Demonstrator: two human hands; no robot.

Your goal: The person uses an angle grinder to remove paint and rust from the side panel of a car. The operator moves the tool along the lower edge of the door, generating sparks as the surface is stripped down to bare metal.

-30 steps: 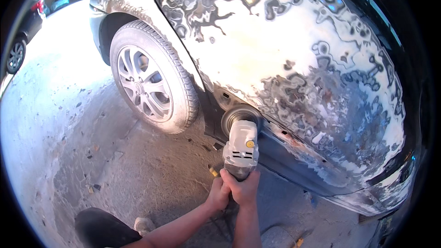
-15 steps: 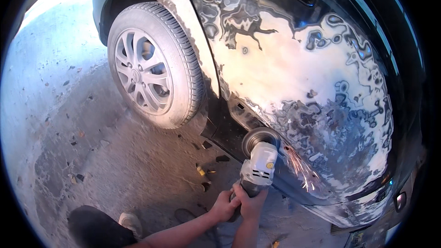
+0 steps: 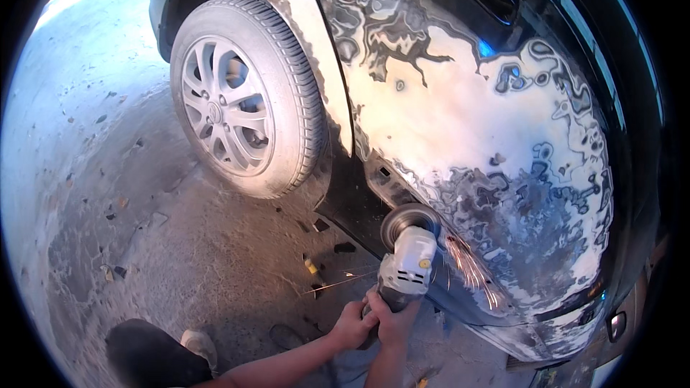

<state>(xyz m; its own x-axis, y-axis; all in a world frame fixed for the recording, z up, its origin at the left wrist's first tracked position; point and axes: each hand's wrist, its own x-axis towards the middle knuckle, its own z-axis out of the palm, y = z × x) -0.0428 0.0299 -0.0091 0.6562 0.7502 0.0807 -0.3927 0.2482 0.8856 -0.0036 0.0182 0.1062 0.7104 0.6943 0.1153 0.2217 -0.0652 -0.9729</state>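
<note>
Now both hands, left hand (image 3: 350,327) and right hand (image 3: 394,323), clamp the grinder (image 3: 406,262) body at six o'clock; looks heavy, rigid, kicking sparks off the car panel (image 3: 467,136).

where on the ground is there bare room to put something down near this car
The widest bare concrete floor lies left of the wheel. Between wheel and knee it is open but littered with small chips. It is crowded by the lower door panel, where both hands hold the sparking grinder.
</note>
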